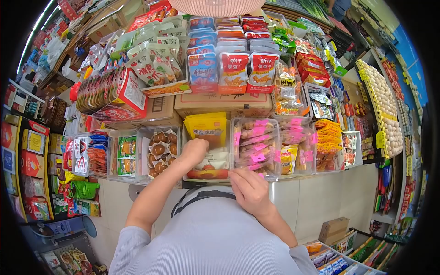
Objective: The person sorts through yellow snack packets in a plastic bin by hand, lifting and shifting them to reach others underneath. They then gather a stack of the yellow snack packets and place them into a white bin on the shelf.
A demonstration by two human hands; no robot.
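My left hand (pixel 195 153) reaches into a clear bin, its fingers curled at the lower edge of the yellow packets (pixel 206 127); what they hold, if anything, is hidden. Below it in the same bin lie whitish packets (pixel 214 161) above a red and yellow strip (pixel 207 174). My right hand (pixel 250 189) is at the bin's front right corner, fingers bent together near the edge of the neighbouring bin of pink-labelled packs (pixel 257 144). Whether something thin is between its fingers cannot be made out.
Left of the yellow packets is a bin of round brown items (pixel 161 151). Behind stand cardboard boxes (pixel 223 103) and upright red snack packs (pixel 234 68). Egg trays (pixel 383 107) are at the right. A person (pixel 340 8) is partly visible at the top right.
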